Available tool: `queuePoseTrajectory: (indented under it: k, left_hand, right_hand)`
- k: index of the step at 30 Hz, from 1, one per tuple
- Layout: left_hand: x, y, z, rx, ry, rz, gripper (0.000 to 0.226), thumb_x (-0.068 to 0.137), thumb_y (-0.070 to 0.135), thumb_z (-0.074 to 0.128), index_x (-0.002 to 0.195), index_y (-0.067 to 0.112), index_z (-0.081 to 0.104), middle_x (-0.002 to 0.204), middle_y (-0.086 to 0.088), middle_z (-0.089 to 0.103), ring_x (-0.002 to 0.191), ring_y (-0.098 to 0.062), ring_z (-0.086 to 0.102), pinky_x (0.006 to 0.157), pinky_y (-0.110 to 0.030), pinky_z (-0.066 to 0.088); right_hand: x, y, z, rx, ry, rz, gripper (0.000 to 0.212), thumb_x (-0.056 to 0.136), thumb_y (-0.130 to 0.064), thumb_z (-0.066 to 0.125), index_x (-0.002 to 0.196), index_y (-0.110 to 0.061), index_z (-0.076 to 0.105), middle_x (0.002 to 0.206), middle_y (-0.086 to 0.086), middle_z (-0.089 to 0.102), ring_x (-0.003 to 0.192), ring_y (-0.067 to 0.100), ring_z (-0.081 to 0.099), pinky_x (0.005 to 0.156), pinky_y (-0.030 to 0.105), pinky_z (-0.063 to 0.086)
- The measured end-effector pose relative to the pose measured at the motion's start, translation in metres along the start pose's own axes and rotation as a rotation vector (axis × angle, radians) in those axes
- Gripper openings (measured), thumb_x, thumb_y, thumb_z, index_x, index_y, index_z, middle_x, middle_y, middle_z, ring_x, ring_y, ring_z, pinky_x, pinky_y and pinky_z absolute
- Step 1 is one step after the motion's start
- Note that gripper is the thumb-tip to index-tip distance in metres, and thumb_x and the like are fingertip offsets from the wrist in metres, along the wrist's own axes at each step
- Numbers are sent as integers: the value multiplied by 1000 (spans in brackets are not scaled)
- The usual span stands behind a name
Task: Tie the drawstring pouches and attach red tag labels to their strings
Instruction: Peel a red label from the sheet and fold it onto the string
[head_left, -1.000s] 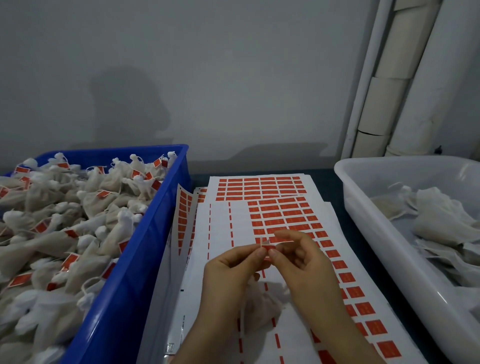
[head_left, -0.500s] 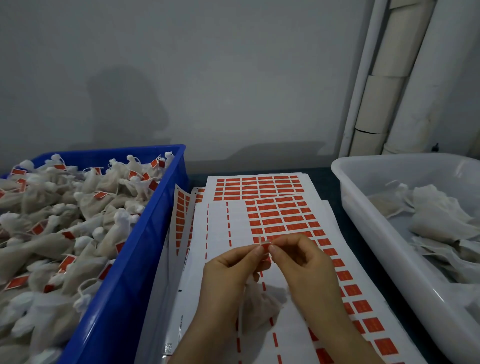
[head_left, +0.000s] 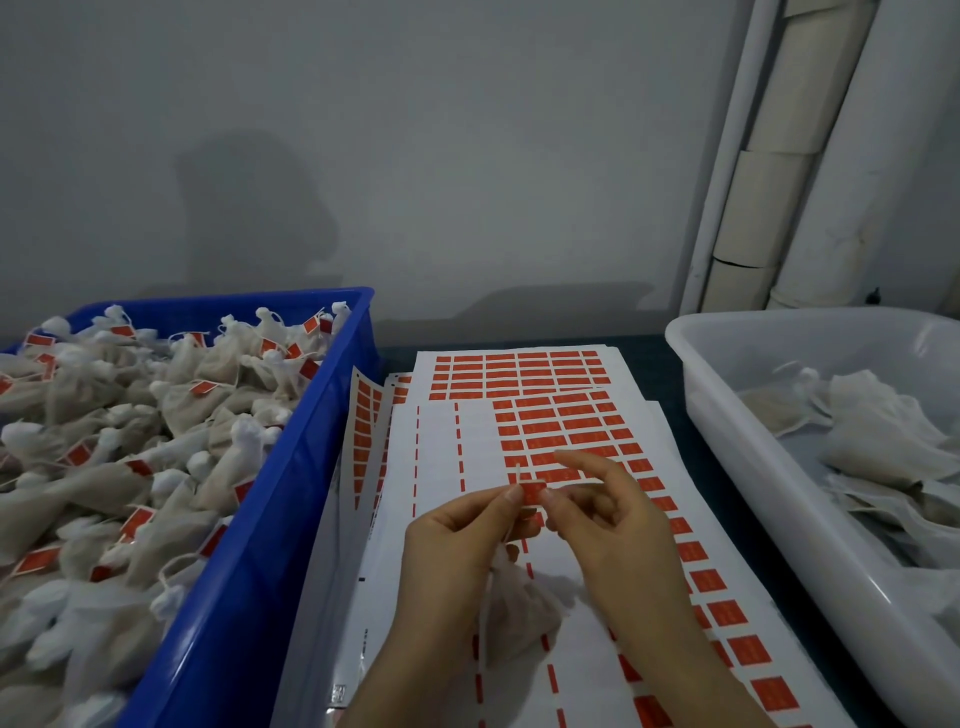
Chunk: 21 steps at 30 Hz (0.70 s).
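Left hand (head_left: 457, 540) and right hand (head_left: 618, 530) pinch small red rectangular paper tag (head_left: 532, 492) between them, long axis left-right, crossing upright thin white drawstring (head_left: 518, 470). Left hand nearer string; beige cloth pouch (head_left: 519, 613) lies below it.

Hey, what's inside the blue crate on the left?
The blue crate is heaped with tied cloth pouches, many carrying red tags. The top layer covers whatever lies deeper, and the crate's floor is hidden.
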<state>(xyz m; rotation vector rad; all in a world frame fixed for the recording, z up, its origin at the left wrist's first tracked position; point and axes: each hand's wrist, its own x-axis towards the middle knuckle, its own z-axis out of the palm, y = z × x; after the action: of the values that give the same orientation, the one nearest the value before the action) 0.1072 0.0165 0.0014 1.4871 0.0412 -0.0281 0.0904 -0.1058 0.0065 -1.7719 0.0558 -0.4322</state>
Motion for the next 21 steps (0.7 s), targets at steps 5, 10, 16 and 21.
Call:
queuePoseTrajectory:
  k: [5, 10, 16, 21]
  left_hand:
    - [0, -1, -1, 6, -4, 15, 15, 73, 36, 64, 83, 28, 73, 76, 12, 76, 74, -6, 72, 55, -13, 52]
    - [0, -1, -1, -1, 3, 17, 9, 81, 28, 64, 80, 28, 73, 75, 12, 76, 72, -7, 72, 53, -13, 51]
    - [0, -1, 0, -18, 17, 3, 9, 80, 28, 64, 81, 27, 72, 75, 13, 76, 73, -5, 71, 56, -16, 53]
    - [0, -1, 1, -24, 26, -10, 9, 80, 28, 65, 84, 25, 73, 76, 14, 75, 72, -3, 71, 52, -12, 52]
  right_hand:
    - [1, 3, 0, 45, 29, 32, 32, 76, -28, 67, 101, -36, 48, 82, -21, 62, 75, -2, 62, 48, -2, 41]
    - [1, 3, 2, 56, 23, 38, 32, 76, -27, 68, 101, -34, 50, 82, -20, 64, 73, -2, 63, 47, -2, 41]
    - [1, 4, 2, 50, 29, 34, 31, 76, -27, 68, 98, -37, 48, 80, -22, 62, 70, -3, 62, 45, -2, 40]
    - [1, 5, 2, 54, 27, 27, 32, 76, -26, 68, 99, -36, 48, 82, -20, 63, 74, -2, 63, 48, -2, 41]
